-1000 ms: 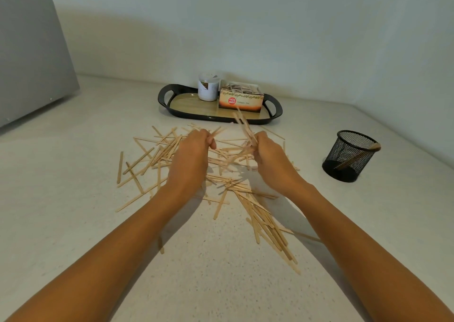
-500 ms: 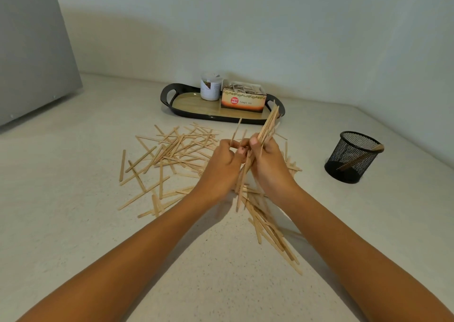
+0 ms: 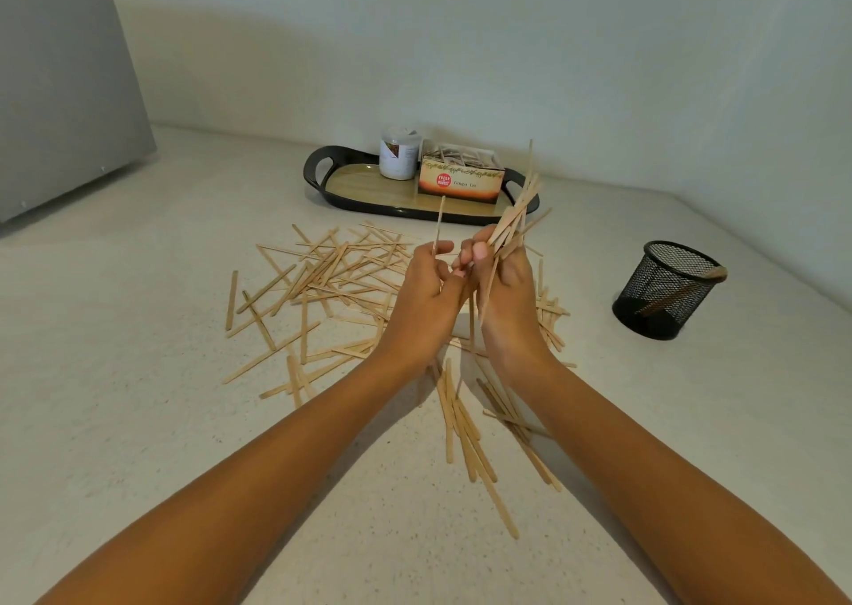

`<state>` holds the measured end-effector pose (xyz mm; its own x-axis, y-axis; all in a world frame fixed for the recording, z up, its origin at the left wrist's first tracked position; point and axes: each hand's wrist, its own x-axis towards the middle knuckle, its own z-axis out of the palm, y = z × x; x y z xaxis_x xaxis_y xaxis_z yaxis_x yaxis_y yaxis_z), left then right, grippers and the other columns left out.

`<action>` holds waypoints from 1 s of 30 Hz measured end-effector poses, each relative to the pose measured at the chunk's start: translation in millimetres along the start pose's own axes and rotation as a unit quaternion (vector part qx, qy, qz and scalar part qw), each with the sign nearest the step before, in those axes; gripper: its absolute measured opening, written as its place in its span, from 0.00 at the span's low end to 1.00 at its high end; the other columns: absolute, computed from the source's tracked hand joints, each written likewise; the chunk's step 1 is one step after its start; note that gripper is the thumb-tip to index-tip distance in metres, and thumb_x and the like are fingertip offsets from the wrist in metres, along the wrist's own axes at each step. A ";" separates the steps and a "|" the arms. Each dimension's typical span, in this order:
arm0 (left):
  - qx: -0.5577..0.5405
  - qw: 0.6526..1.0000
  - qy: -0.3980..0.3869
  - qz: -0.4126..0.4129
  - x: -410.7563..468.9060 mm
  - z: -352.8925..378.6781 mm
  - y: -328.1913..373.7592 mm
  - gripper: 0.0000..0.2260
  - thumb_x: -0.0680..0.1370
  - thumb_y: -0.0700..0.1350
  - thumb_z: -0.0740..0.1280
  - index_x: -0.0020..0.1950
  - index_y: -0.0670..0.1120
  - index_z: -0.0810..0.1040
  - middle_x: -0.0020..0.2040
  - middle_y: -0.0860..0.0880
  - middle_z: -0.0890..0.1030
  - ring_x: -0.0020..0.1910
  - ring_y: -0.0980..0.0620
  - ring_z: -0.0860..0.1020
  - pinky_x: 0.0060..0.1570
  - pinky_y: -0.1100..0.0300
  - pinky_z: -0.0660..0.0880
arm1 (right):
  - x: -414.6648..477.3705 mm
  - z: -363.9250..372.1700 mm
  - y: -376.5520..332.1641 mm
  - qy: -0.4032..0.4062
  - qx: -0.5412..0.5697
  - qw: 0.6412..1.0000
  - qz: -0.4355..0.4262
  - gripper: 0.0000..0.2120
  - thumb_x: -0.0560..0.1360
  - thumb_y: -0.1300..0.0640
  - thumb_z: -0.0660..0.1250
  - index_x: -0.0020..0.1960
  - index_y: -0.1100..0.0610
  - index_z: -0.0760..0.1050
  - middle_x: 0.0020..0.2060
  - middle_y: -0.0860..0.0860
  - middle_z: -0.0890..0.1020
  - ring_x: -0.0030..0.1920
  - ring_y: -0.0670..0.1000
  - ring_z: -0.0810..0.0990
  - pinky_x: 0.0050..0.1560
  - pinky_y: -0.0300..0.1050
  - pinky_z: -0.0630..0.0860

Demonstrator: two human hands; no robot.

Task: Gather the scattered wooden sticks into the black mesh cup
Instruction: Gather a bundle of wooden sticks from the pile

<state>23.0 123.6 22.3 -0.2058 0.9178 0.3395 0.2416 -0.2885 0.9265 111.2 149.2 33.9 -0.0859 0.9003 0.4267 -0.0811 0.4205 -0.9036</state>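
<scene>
Several wooden sticks [image 3: 318, 286] lie scattered over the pale counter, with more near my forearms. My right hand [image 3: 507, 295] grips a bundle of sticks [image 3: 514, 217] that fans up and to the right above the pile. My left hand [image 3: 422, 300] is close beside it and pinches a single upright stick [image 3: 439, 226]. The black mesh cup [image 3: 666, 288] stands upright to the right, apart from both hands, with a stick or two leaning inside it.
A black tray [image 3: 322, 175] at the back carries a white jar [image 3: 399, 152] and an orange tea box [image 3: 461, 180]. A grey appliance [image 3: 60, 83] fills the far left. Walls meet in a corner behind the cup.
Both hands have lifted off the pile and come together. The right hand's bundle has risen and grown, and the left hand now holds one stick upright.
</scene>
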 end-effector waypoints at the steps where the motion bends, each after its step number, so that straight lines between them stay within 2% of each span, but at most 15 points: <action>1: -0.006 1.000 0.003 -0.007 -0.1 -0.6 0.5 0.15 0.81 0.48 0.57 0.67 0.50 0.64 0.54 0.48 0.74 0.49 0.60 0.74 0.43 0.72 0.72 | 0.5 -1.5 -0.5 -0.003 0.007 1.000 0.000 0.05 0.82 0.58 0.57 0.54 0.57 0.70 0.37 0.47 0.76 0.41 0.43 0.77 0.47 0.37 0.77; 5: -0.050 0.998 -0.004 -0.030 -1.4 -3.4 -0.4 0.14 0.81 0.46 0.56 0.66 0.51 0.65 0.54 0.49 0.72 0.50 0.61 0.75 0.41 0.71 0.71 | -0.5 -2.8 1.8 -0.017 0.010 0.999 0.031 0.07 0.80 0.65 0.57 0.55 0.55 0.70 0.39 0.50 0.75 0.41 0.46 0.76 0.48 0.41 0.76; 7: -0.058 0.997 -0.005 -0.043 -1.4 -3.9 -2.6 0.14 0.81 0.45 0.57 0.66 0.51 0.65 0.53 0.52 0.71 0.52 0.58 0.75 0.46 0.66 0.72 | -2.1 -2.8 5.6 -0.024 -0.026 0.999 0.038 0.09 0.80 0.64 0.59 0.57 0.54 0.70 0.40 0.49 0.76 0.43 0.45 0.77 0.49 0.42 0.77; 9: -0.074 0.995 -0.006 -0.060 -1.0 -3.6 -4.9 0.14 0.80 0.46 0.58 0.66 0.52 0.65 0.54 0.52 0.72 0.55 0.54 0.75 0.51 0.59 0.74 | -2.4 -2.9 8.6 -0.033 -0.045 0.997 0.043 0.11 0.79 0.64 0.60 0.59 0.54 0.70 0.39 0.45 0.76 0.41 0.41 0.78 0.47 0.40 0.77; 11: -0.110 0.991 -0.014 -0.079 -2.4 -3.1 -5.1 0.13 0.80 0.47 0.57 0.65 0.53 0.66 0.53 0.52 0.74 0.54 0.52 0.76 0.45 0.62 0.76 | -2.3 -2.2 11.1 -0.042 -0.043 0.997 0.053 0.12 0.79 0.65 0.60 0.60 0.54 0.70 0.36 0.43 0.76 0.36 0.39 0.77 0.42 0.36 0.77; 13: -0.131 0.985 -0.016 -0.112 -2.3 -2.3 -4.9 0.13 0.80 0.50 0.56 0.64 0.54 0.68 0.53 0.45 0.75 0.52 0.45 0.75 0.37 0.63 0.76 | -1.3 -2.2 12.5 -0.042 -0.048 0.996 0.056 0.10 0.79 0.64 0.60 0.58 0.53 0.71 0.36 0.44 0.76 0.35 0.40 0.76 0.40 0.37 0.76; 15: -0.150 0.979 -0.019 -0.139 0.1 -2.0 -2.8 0.15 0.81 0.55 0.53 0.63 0.53 0.72 0.52 0.37 0.72 0.49 0.37 0.70 0.43 0.53 0.75 | -0.8 -2.3 12.8 -0.040 -0.054 0.997 0.041 0.07 0.80 0.63 0.59 0.56 0.54 0.71 0.37 0.45 0.76 0.35 0.39 0.77 0.40 0.36 0.75; 16: -0.168 0.976 -0.035 -0.136 1.3 -2.1 -1.4 0.18 0.81 0.57 0.51 0.63 0.52 0.74 0.50 0.39 0.71 0.44 0.41 0.69 0.45 0.52 0.72 | -1.3 -2.0 11.7 -0.039 -0.063 0.997 0.028 0.06 0.81 0.63 0.58 0.54 0.55 0.71 0.37 0.44 0.77 0.35 0.38 0.77 0.39 0.33 0.75; 18: -0.177 0.974 -0.084 -0.112 1.7 -3.7 2.6 0.21 0.80 0.60 0.50 0.65 0.53 0.74 0.53 0.45 0.72 0.43 0.52 0.69 0.49 0.54 0.69 | -1.5 -2.6 10.4 -0.032 -0.084 0.996 0.000 0.06 0.81 0.63 0.58 0.52 0.54 0.70 0.39 0.43 0.78 0.37 0.35 0.79 0.37 0.28 0.74; 20: -0.148 0.975 -0.130 -0.104 0.3 -6.2 5.3 0.23 0.77 0.63 0.56 0.67 0.52 0.70 0.56 0.51 0.74 0.51 0.56 0.73 0.51 0.59 0.71 | -1.2 -3.5 8.9 -0.027 -0.109 0.994 -0.017 0.06 0.81 0.62 0.57 0.51 0.52 0.70 0.41 0.44 0.78 0.40 0.36 0.79 0.38 0.27 0.73; 22: -0.104 0.979 -0.154 -0.083 -0.6 -7.3 3.9 0.23 0.76 0.60 0.62 0.68 0.54 0.65 0.59 0.53 0.73 0.56 0.59 0.73 0.48 0.66 0.71 | 0.5 -6.3 9.6 -0.021 -0.087 0.996 -0.007 0.07 0.81 0.62 0.56 0.50 0.54 0.70 0.39 0.43 0.79 0.41 0.40 0.79 0.38 0.29 0.75; 24: -0.031 0.987 -0.153 -0.038 -0.6 -8.0 1.2 0.22 0.78 0.53 0.63 0.70 0.52 0.63 0.57 0.50 0.73 0.51 0.58 0.74 0.48 0.66 0.73 | 1.9 -8.5 11.1 -0.019 -0.063 0.998 0.017 0.08 0.81 0.64 0.55 0.49 0.56 0.71 0.38 0.45 0.79 0.40 0.40 0.79 0.38 0.31 0.76; 27: 0.052 0.990 -0.133 0.004 0.1 -9.7 0.6 0.19 0.81 0.48 0.59 0.71 0.49 0.62 0.46 0.51 0.74 0.41 0.57 0.73 0.44 0.61 0.71 | 4.7 -10.5 13.0 -0.011 -0.143 0.990 -0.006 0.06 0.81 0.63 0.55 0.56 0.57 0.68 0.43 0.46 0.77 0.42 0.40 0.78 0.41 0.33 0.77; 28: 0.071 0.988 -0.134 0.011 0.1 -10.0 -0.3 0.18 0.81 0.48 0.58 0.70 0.49 0.63 0.45 0.51 0.75 0.40 0.56 0.74 0.43 0.60 0.71 | 6.2 -11.4 13.7 0.000 -0.148 0.989 -0.006 0.06 0.82 0.62 0.55 0.57 0.57 0.68 0.42 0.45 0.77 0.40 0.40 0.77 0.41 0.34 0.76; 30: 0.096 0.985 -0.141 0.014 -0.6 -10.2 -2.7 0.16 0.82 0.48 0.56 0.69 0.49 0.65 0.49 0.50 0.78 0.47 0.53 0.77 0.47 0.58 0.73 | 9.3 -12.5 15.3 0.012 -0.139 0.990 0.013 0.06 0.82 0.59 0.55 0.58 0.56 0.68 0.41 0.46 0.76 0.38 0.42 0.77 0.41 0.37 0.75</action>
<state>12.8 121.1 21.3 0.0691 0.9571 0.2814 0.4237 -0.2835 0.8603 121.6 165.4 23.5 -0.0598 0.9122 0.4054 0.1979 0.4089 -0.8909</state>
